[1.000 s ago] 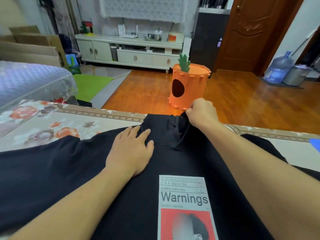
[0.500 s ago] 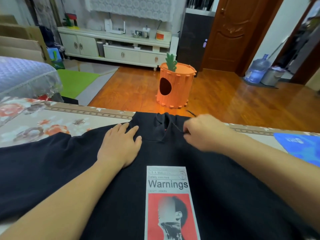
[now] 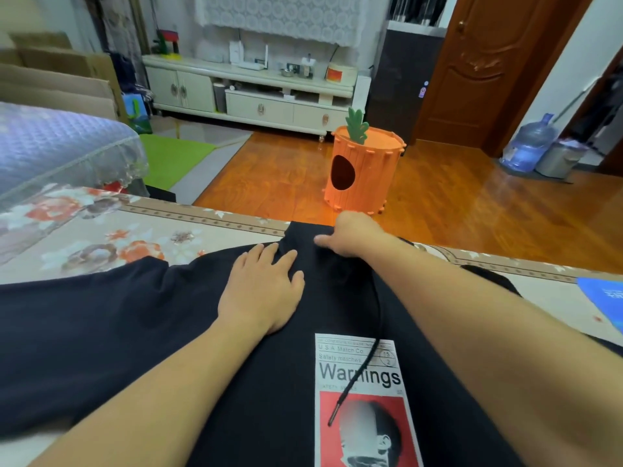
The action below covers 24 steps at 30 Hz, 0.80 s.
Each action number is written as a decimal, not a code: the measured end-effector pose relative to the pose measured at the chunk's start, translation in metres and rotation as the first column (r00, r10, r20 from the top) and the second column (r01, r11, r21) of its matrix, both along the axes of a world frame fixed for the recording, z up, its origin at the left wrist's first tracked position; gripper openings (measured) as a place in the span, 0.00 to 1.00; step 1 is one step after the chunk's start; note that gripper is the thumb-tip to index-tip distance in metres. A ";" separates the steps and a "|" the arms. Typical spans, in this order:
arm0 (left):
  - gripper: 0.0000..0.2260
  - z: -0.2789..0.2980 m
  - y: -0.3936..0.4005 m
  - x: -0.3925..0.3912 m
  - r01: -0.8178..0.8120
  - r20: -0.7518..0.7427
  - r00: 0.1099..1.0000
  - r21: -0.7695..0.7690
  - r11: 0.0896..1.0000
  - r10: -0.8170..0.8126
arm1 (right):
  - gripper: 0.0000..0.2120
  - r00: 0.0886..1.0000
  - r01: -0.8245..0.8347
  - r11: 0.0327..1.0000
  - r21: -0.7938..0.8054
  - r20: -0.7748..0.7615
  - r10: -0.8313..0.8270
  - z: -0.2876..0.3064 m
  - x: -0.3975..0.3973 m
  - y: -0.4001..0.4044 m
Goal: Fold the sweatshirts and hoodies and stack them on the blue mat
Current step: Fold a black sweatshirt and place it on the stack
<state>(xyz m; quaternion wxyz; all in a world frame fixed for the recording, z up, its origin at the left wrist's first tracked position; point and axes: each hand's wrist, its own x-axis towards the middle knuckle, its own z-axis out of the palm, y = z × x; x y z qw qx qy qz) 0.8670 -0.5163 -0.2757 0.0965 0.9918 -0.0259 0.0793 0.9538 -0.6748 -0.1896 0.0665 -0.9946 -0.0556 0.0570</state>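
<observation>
The black hoodie (image 3: 141,335) lies spread flat, front up, on the floral-covered surface (image 3: 101,237), its hood end at the far edge and its printed "Warnings" panel (image 3: 360,396) toward the person. The left hand (image 3: 261,294) rests palm down on the chest area below the hood, fingers straight and slightly spread, as in both earlier frames. The right hand (image 3: 354,235) has changed position: half a second ago it was drawn back over the chest, pinching the drawstring; now it is at the hood's far edge, fingers curled onto the fabric, thumb lying flat. Whether it pinches the cloth or only presses it cannot be told. The drawstring (image 3: 367,352), previously in that hand, now lies loose down the front, its tip on the red part of the print. A corner of the blue mat (image 3: 605,301) shows at the right edge of the surface, well apart from the hood. An orange carrot-shaped bin (image 3: 365,170) stands on the floor beyond.
</observation>
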 end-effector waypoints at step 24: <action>0.15 0.012 0.008 -0.001 0.051 0.082 0.996 -0.293 0.955 -0.028 | 0.16 0.985 0.170 0.980 0.107 -0.026 -0.168 -0.016 0.053 -0.021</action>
